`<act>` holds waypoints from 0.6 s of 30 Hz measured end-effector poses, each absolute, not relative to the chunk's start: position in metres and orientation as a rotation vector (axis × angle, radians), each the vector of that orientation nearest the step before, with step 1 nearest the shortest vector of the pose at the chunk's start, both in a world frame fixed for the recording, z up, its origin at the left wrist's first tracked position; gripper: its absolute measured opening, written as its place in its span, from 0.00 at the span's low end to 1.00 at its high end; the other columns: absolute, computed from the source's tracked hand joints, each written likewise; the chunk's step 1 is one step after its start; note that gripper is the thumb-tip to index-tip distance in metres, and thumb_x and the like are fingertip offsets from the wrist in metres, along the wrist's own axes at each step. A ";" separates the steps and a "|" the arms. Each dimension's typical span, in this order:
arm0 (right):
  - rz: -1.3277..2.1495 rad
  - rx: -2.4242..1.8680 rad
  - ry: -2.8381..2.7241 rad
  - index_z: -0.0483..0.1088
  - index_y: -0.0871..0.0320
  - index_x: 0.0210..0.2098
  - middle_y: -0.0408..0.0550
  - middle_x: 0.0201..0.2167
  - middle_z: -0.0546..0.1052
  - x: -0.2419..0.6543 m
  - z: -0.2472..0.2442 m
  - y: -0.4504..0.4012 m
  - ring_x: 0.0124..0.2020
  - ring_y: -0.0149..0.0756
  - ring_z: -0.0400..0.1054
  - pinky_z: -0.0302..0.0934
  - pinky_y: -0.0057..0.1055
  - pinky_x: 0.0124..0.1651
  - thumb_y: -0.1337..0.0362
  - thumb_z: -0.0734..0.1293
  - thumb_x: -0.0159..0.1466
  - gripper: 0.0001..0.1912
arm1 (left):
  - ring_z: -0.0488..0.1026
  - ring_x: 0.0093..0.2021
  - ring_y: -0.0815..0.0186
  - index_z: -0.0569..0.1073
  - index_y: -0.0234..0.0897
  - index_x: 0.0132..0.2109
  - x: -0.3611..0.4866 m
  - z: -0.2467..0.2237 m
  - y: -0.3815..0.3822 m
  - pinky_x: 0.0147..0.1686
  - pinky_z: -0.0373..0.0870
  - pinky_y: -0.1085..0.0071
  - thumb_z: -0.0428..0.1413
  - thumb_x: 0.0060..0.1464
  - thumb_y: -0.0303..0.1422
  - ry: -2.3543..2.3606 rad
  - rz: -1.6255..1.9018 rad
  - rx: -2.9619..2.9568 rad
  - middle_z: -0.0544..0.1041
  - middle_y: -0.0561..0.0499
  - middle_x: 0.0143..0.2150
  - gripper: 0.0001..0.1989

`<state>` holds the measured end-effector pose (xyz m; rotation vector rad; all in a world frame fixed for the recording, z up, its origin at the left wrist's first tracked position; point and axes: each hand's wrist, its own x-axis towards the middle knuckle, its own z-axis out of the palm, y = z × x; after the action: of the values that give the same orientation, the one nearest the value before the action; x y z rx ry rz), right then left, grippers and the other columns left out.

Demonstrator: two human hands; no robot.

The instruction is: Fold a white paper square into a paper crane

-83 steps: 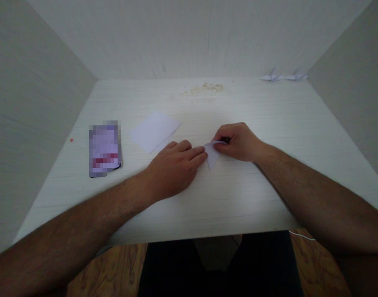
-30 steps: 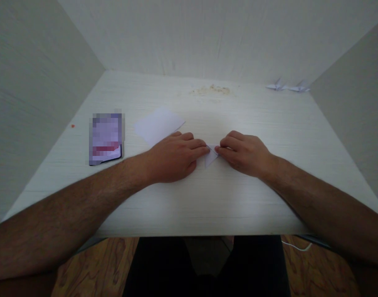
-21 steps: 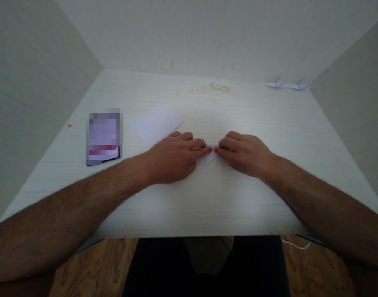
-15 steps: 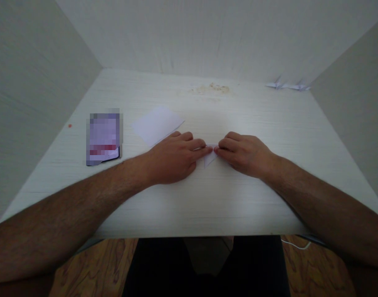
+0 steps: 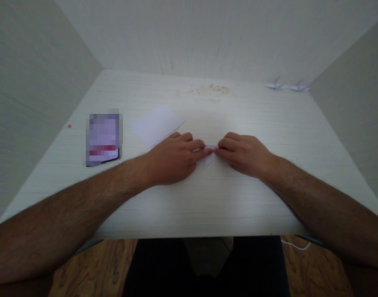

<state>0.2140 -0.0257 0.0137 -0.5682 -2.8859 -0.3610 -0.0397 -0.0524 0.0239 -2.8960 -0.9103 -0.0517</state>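
Two bare hands meet over a small folded white paper (image 5: 208, 161) on a pale, walled-in surface (image 5: 189, 210). Take that paper as the clock's centre: it lies low against the surface, a pointed corner aimed at 6 o'clock, its upper part mostly covered by fingertips.

The left hand (image 5: 172, 160) comes in from 9 o'clock, its fingers laid over the paper; whether its grip pinches or only presses, I cannot tell, as the thumb is largely hidden. The right hand (image 5: 243, 156) sits at 3 o'clock, its grip drawn together at the paper's edge, seemingly pinching it.

At 10 o'clock, just beyond the left knuckles, are loose white sheets (image 5: 158, 123). A phone-like device (image 5: 102, 138) lies farther out towards 9, its screen blurred. Two folded paper figures (image 5: 288, 86) rest near the back wall, between 1 and 2.

The likeliest trouble is a crooked crease — uneven finger pressure could let the layers slip. A hard tug between the hands could tear it, and the left knuckles could nudge the sheets.
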 end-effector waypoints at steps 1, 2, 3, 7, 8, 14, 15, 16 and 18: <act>-0.356 -0.568 -2.886 0.76 0.61 0.38 0.52 0.36 0.77 0.214 0.014 -0.026 0.39 0.39 0.64 0.57 0.34 0.32 0.70 0.57 0.72 0.16 | 0.70 0.47 0.56 0.67 0.41 0.67 -0.040 0.024 -0.052 0.44 0.66 0.60 0.48 0.66 0.31 -0.910 -0.049 -2.894 0.76 0.44 0.56 0.24; -0.350 -0.569 -2.886 0.76 0.61 0.38 0.52 0.36 0.77 0.214 0.014 -0.026 0.39 0.39 0.64 0.57 0.34 0.32 0.70 0.57 0.72 0.16 | 0.70 0.47 0.56 0.67 0.41 0.67 -0.039 0.024 -0.053 0.44 0.66 0.60 0.48 0.66 0.31 -0.907 -0.047 -2.893 0.76 0.44 0.56 0.24; -0.344 -0.569 -2.887 0.76 0.61 0.38 0.52 0.36 0.77 0.213 0.014 -0.026 0.39 0.39 0.64 0.57 0.34 0.32 0.71 0.57 0.72 0.15 | 0.70 0.47 0.56 0.67 0.41 0.67 -0.039 0.024 -0.053 0.44 0.66 0.61 0.49 0.66 0.31 -0.906 -0.047 -2.892 0.76 0.44 0.56 0.24; -0.322 -0.557 -2.895 0.76 0.62 0.38 0.52 0.35 0.76 0.213 0.015 -0.025 0.39 0.39 0.64 0.57 0.34 0.33 0.71 0.58 0.72 0.15 | 0.70 0.48 0.56 0.67 0.40 0.66 -0.039 0.024 -0.055 0.44 0.66 0.61 0.49 0.66 0.30 -0.909 -0.037 -2.869 0.76 0.43 0.56 0.24; -0.321 -0.551 -2.893 0.76 0.62 0.38 0.52 0.35 0.76 0.213 0.015 -0.025 0.39 0.39 0.64 0.58 0.34 0.33 0.71 0.58 0.71 0.14 | 0.70 0.48 0.56 0.67 0.40 0.66 -0.038 0.024 -0.056 0.43 0.66 0.61 0.49 0.66 0.30 -0.919 -0.035 -2.857 0.75 0.43 0.56 0.23; -0.336 -0.537 -2.851 0.76 0.62 0.39 0.51 0.36 0.77 0.214 0.013 -0.024 0.39 0.39 0.64 0.58 0.33 0.33 0.71 0.58 0.72 0.14 | 0.70 0.45 0.56 0.68 0.39 0.66 -0.034 0.025 -0.062 0.41 0.64 0.61 0.47 0.66 0.29 -1.013 -0.019 -2.828 0.75 0.41 0.47 0.23; -0.341 -0.534 -2.843 0.76 0.62 0.39 0.51 0.35 0.77 0.214 0.013 -0.024 0.39 0.39 0.64 0.58 0.33 0.33 0.70 0.59 0.72 0.14 | 0.70 0.44 0.56 0.68 0.39 0.66 -0.034 0.025 -0.062 0.41 0.64 0.61 0.47 0.66 0.29 -1.030 -0.010 -2.832 0.75 0.41 0.47 0.23; -0.347 -0.528 -2.834 0.76 0.62 0.39 0.51 0.35 0.77 0.214 0.013 -0.024 0.38 0.39 0.64 0.58 0.33 0.33 0.70 0.59 0.72 0.14 | 0.69 0.44 0.56 0.68 0.40 0.66 -0.033 0.025 -0.063 0.41 0.64 0.61 0.47 0.66 0.29 -1.043 -0.003 -2.836 0.75 0.41 0.46 0.23; -0.356 -0.515 -2.819 0.76 0.62 0.38 0.50 0.35 0.77 0.214 0.013 -0.024 0.38 0.38 0.64 0.58 0.33 0.33 0.70 0.59 0.72 0.14 | 0.69 0.44 0.56 0.68 0.40 0.66 -0.033 0.025 -0.062 0.41 0.64 0.61 0.47 0.66 0.29 -1.055 0.006 -2.845 0.74 0.41 0.46 0.23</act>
<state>0.2137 -0.0242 0.0133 -0.5150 -2.8189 -0.3560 -0.0330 -0.0624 0.0253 -2.8448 -1.0545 0.0056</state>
